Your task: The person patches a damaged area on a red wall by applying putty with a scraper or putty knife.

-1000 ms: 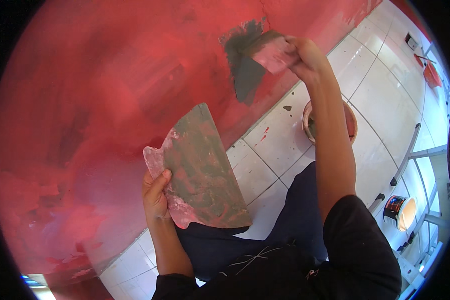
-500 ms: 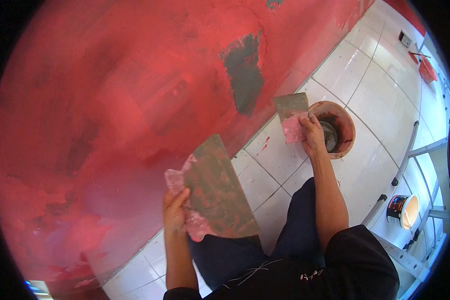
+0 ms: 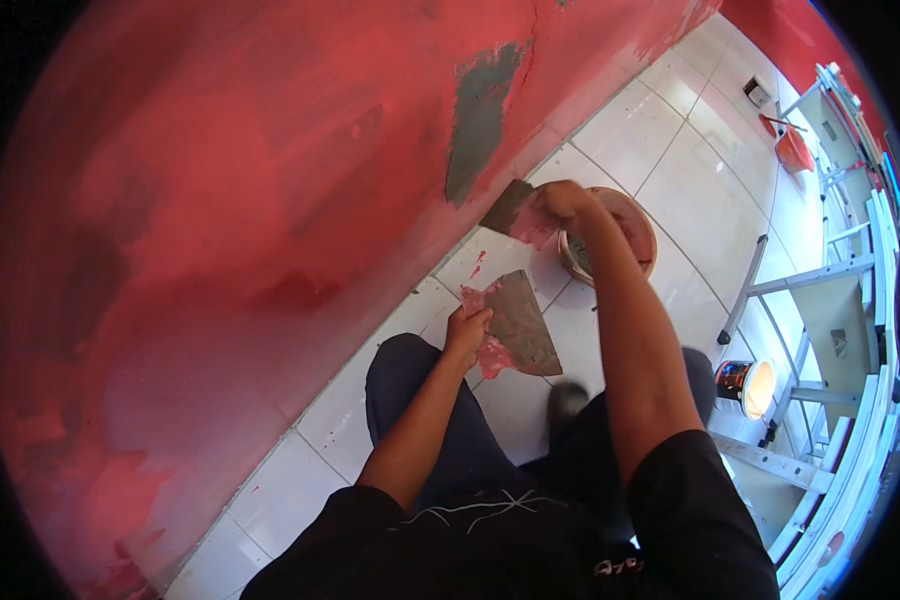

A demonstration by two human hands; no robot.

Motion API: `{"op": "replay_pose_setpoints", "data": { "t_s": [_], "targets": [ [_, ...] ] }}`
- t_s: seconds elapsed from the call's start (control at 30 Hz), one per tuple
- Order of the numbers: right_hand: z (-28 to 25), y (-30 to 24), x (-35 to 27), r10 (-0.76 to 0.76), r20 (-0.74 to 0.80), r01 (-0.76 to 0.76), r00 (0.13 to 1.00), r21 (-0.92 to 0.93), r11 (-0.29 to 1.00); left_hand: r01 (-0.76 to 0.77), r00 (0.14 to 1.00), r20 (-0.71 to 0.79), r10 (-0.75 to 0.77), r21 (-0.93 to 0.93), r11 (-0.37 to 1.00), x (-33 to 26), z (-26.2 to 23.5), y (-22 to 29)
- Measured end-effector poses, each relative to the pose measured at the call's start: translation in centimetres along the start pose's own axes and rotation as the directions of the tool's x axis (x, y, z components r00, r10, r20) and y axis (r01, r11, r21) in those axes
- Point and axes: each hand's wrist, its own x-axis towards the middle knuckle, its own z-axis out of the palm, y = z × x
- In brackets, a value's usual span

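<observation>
My left hand [image 3: 467, 335] is closed on the pink, paint-smeared edge of a wide putty scraper [image 3: 526, 325], its flat blade coated grey-brown. Above the floor tiles it stays, apart from the wall. Further off, my right hand [image 3: 567, 200] grips a smaller putty scraper [image 3: 505, 208] by its pinkish end, with the grey blade pointing left toward the foot of the wall. Just beside that hand stands a round bucket [image 3: 642, 230], stained red inside, with my right forearm crossing over part of it. A grey patch [image 3: 482, 115] shows on the red wall [image 3: 270, 180] above the smaller scraper.
White tiles [image 3: 660, 130] cover the floor along the wall, with red drips near the skirting. To the right lie a metal ladder [image 3: 815, 275] and an open paint tub [image 3: 758, 388]. A red container [image 3: 794, 150] stands farther back.
My left hand has carried the wide scraper right and farther from me. My right hand has moved left and up in view with the smaller scraper, which has turned. The whole view has shifted.
</observation>
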Motion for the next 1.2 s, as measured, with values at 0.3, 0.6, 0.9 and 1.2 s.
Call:
{"op": "replay_pose_setpoints", "data": {
  "t_s": [0.3, 0.6, 0.9, 1.2],
  "targets": [
    [3.4, 3.5, 3.9, 0.053, -0.069, -0.019, 0.996, 0.43, 0.903, 0.16, 0.975, 0.139, -0.174, 0.107, 0.981, 4.8, 3.3, -3.8],
    [2.2, -2.4, 5.1, 0.016, -0.093, 0.066, 0.996, 0.808, 0.586, 0.209, 0.978, 0.013, -0.209, -0.021, 0.978, 6.6, 4.4, -1.1],
    [-3.0, -7.9, 4.0, -0.264, -0.017, 0.141, 0.964, 0.878, 0.458, 0.155, 0.988, 0.005, -0.158, 0.14, 0.978, 7.3, 6.4, -1.9],
    [-5.5, -13.4, -3.5, -0.275, -0.168, 0.305, 0.947, 0.739, 0.601, 0.16, 0.987, 0.01, -0.161, 0.041, 0.986, 7.7, 6.7, -3.3]
  ]
}}
